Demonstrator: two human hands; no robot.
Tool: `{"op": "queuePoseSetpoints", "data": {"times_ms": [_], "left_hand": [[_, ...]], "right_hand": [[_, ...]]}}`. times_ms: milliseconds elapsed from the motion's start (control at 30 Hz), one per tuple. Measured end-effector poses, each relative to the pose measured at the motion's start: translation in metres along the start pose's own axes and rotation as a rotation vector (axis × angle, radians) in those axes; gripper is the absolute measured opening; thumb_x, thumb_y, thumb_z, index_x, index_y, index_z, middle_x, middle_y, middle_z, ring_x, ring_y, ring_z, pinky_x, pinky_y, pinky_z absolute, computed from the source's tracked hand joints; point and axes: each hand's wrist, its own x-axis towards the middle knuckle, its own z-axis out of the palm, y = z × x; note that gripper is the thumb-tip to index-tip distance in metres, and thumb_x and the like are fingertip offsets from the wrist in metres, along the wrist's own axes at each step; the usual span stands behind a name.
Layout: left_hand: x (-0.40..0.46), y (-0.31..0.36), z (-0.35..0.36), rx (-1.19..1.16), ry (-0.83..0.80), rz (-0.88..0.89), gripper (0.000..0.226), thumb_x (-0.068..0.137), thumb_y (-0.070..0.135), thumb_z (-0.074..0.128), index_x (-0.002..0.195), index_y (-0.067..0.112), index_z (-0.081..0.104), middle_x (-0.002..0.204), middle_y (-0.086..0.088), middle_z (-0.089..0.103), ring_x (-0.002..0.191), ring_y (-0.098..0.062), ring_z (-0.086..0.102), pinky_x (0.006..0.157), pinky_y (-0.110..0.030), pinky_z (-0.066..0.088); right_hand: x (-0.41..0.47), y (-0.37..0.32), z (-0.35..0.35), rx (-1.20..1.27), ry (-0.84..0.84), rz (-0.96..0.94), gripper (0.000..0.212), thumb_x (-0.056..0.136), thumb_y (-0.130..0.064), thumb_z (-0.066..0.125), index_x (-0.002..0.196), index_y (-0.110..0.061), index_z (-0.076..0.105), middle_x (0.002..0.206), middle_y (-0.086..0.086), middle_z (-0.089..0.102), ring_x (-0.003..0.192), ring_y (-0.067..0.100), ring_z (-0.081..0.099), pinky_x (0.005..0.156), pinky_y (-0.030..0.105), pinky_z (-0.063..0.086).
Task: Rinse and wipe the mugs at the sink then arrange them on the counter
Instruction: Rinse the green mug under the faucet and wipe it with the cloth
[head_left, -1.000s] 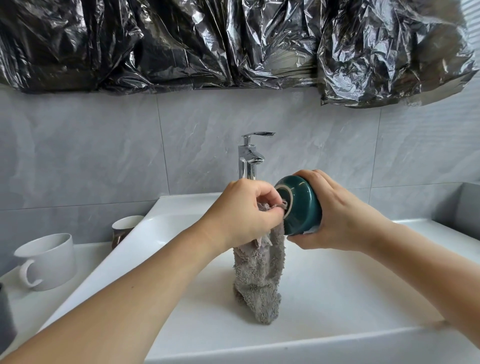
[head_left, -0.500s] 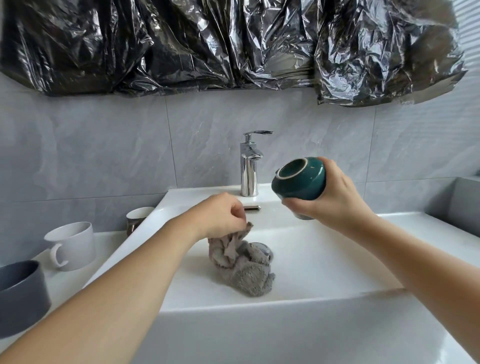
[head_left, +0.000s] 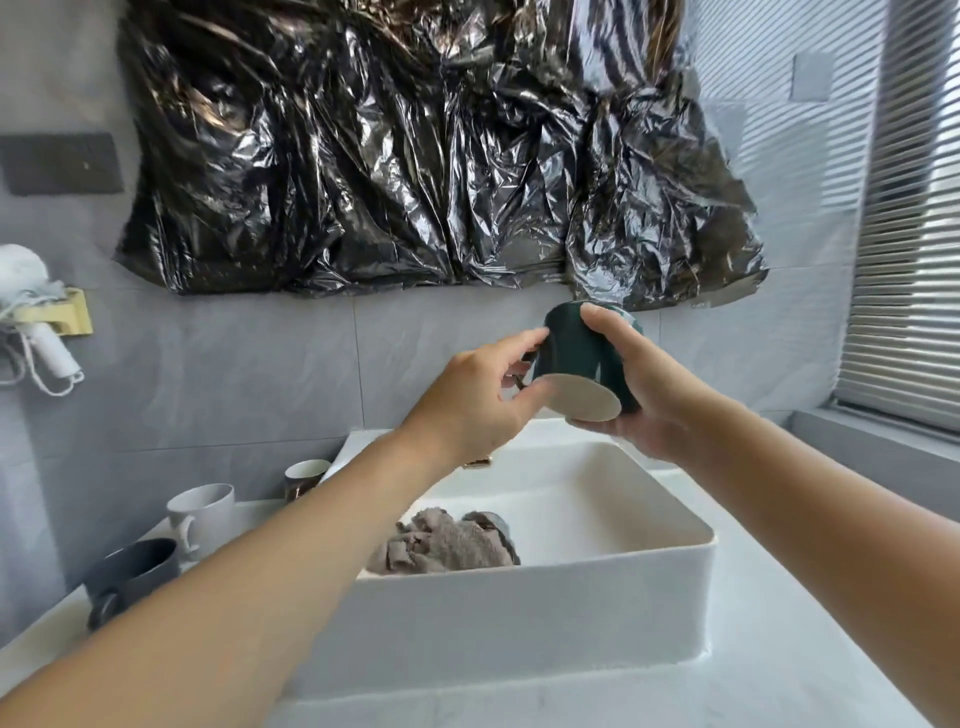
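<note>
A dark green mug is held high above the white sink, tipped so its pale unglazed base faces me. My right hand wraps its right side and underside. My left hand grips its left side, fingers around the handle. The grey cloth lies crumpled in the sink basin over the drain. On the counter to the left stand a white mug, a dark grey mug and a brown mug with a white rim.
The tap is hidden behind my hands. Black plastic sheeting covers the wall above. A white hairdryer hangs at the far left. White counter lies right of the sink, below a window blind.
My left hand let go of the cloth, which stays in the basin, and rose to the mug. Both hands lifted and tipped the mug base-toward-me. The view tilted upward.
</note>
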Motion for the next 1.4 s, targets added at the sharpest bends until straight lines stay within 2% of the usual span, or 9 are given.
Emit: {"op": "queuePoseSetpoints", "data": {"times_ms": [100, 300, 500, 600, 767, 933, 1067, 1167, 1400], "left_hand": [[0.004, 0.046, -0.006, 0.113, 0.056, 0.081, 0.045, 0.096, 0.034, 0.058, 0.139, 0.021, 0.056, 0.119, -0.005, 0.071, 0.104, -0.019, 0.067, 0.09, -0.039, 0.053], [0.025, 0.13, 0.005, 0.241, 0.019, 0.153, 0.035, 0.096, 0.029, 0.035, 0.087, 0.007, 0.061, 0.08, -0.012, 0.067, 0.084, -0.036, 0.061, 0.072, -0.042, 0.049], [0.069, 0.18, 0.077, 0.192, -0.196, -0.122, 0.041, 0.09, 0.011, 0.047, 0.051, 0.013, 0.039, 0.053, -0.005, 0.042, 0.063, -0.026, 0.051, 0.06, -0.034, 0.045], [0.077, 0.19, 0.132, 0.03, -0.343, -0.309, 0.027, 0.082, 0.004, 0.043, 0.056, 0.013, 0.044, 0.052, -0.009, 0.047, 0.055, -0.03, 0.061, 0.064, -0.05, 0.059], [0.074, 0.194, 0.228, -0.156, -0.578, -0.511, 0.02, 0.085, -0.001, 0.037, 0.092, -0.006, 0.054, 0.064, -0.021, 0.068, 0.057, -0.033, 0.07, 0.058, -0.038, 0.062], [0.07, 0.182, 0.31, -0.154, -0.7, -0.594, 0.017, 0.085, 0.001, 0.039, 0.085, -0.003, 0.055, 0.078, -0.024, 0.069, 0.074, -0.039, 0.073, 0.077, -0.052, 0.061], [0.074, 0.178, 0.348, -0.159, -0.743, -0.617, 0.022, 0.09, 0.001, 0.041, 0.073, 0.005, 0.054, 0.075, -0.018, 0.065, 0.084, -0.041, 0.071, 0.084, -0.049, 0.059], [0.078, 0.174, 0.369, -0.16, -0.779, -0.621, 0.026, 0.094, 0.002, 0.042, 0.071, 0.008, 0.053, 0.07, -0.014, 0.062, 0.067, -0.03, 0.066, 0.073, -0.04, 0.061], [0.082, 0.168, 0.404, -0.189, -0.814, -0.669, 0.027, 0.097, 0.001, 0.041, 0.072, 0.002, 0.05, 0.05, -0.01, 0.061, 0.053, -0.023, 0.062, 0.05, -0.028, 0.057]], "right_hand": [[-0.036, -0.029, -0.011, 0.021, 0.008, 0.074, 0.051, 0.087, -0.066, 0.057, 0.11, -0.022, 0.064, 0.095, 0.006, 0.072, 0.086, 0.022, 0.068, 0.086, 0.043, 0.057], [-0.094, -0.063, -0.057, 0.081, 0.14, 0.12, 0.051, 0.093, -0.058, 0.048, 0.093, -0.009, 0.062, 0.076, 0.011, 0.067, 0.08, 0.031, 0.065, 0.083, 0.047, 0.058], [-0.128, -0.053, -0.141, -0.219, 0.282, 0.202, 0.067, 0.096, -0.062, 0.035, 0.086, 0.001, 0.056, 0.075, 0.018, 0.062, 0.058, 0.029, 0.06, 0.055, 0.03, 0.054], [-0.126, -0.032, -0.197, -0.459, 0.327, 0.265, 0.078, 0.095, -0.071, 0.025, 0.099, -0.001, 0.058, 0.073, 0.017, 0.064, 0.054, 0.026, 0.06, 0.051, 0.027, 0.05], [-0.114, 0.02, -0.276, -0.553, 0.374, 0.395, 0.08, 0.095, -0.073, 0.019, 0.097, -0.004, 0.059, 0.079, 0.018, 0.065, 0.058, 0.027, 0.063, 0.052, 0.027, 0.052], [-0.089, 0.079, -0.329, -0.493, 0.392, 0.53, 0.076, 0.1, -0.065, 0.017, 0.1, 0.0, 0.057, 0.074, 0.019, 0.064, 0.056, 0.027, 0.062, 0.055, 0.029, 0.054], [-0.068, 0.108, -0.361, -0.45, 0.411, 0.592, 0.08, 0.099, -0.068, 0.016, 0.123, 0.001, 0.051, 0.077, 0.021, 0.062, 0.054, 0.027, 0.062, 0.05, 0.027, 0.052], [-0.056, 0.123, -0.379, -0.444, 0.41, 0.624, 0.082, 0.098, -0.069, 0.016, 0.127, 0.001, 0.048, 0.08, 0.022, 0.062, 0.055, 0.027, 0.063, 0.051, 0.028, 0.052], [-0.045, 0.141, -0.412, -0.469, 0.428, 0.656, 0.067, 0.099, -0.066, 0.019, 0.099, -0.005, 0.047, 0.078, 0.022, 0.062, 0.051, 0.026, 0.062, 0.053, 0.029, 0.053]]}}
